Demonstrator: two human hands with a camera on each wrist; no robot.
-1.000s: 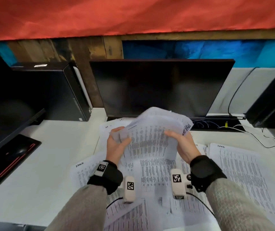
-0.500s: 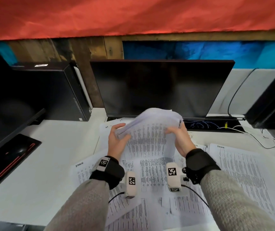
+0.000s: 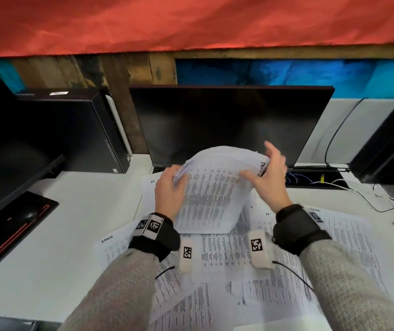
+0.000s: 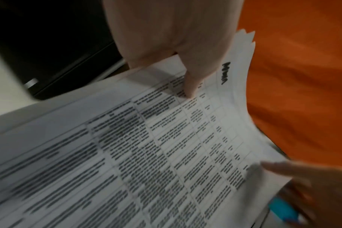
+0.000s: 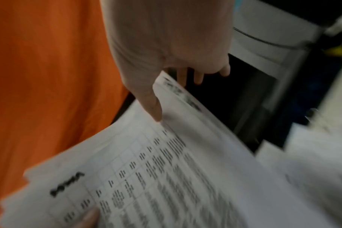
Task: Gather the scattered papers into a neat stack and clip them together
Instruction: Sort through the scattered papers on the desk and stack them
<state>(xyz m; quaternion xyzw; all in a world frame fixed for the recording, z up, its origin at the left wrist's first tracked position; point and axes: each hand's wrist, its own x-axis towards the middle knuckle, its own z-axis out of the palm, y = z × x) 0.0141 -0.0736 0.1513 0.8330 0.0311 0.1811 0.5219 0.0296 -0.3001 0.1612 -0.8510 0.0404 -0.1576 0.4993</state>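
Far-left monitor: dark screen at the desk's left edge, its black base with a red line resting on the white desk.
Computer tower: black, upright, between the far-left monitor and the centre monitor.
Left hand: grips the left edge of the held stack, thumb on the printed face and fingers hidden behind the sheets.
Held stack: printed sheets with tables of text, lifted above the desk in front of the centre monitor, top edge arched over, corners fanned and not flush.
Centre monitor: dark, directly behind the held stack.
Right hand: at the stack's upper right corner, thumb pressed on the top sheet; the fingers look spread and lifted behind the edge, so a full grip cannot be told.
Loose papers: printed sheets scattered flat on the desk under and around both forearms, overlapping, reaching furthest to the right.
Cables: trail over the desk at the right, beyond the loose papers.
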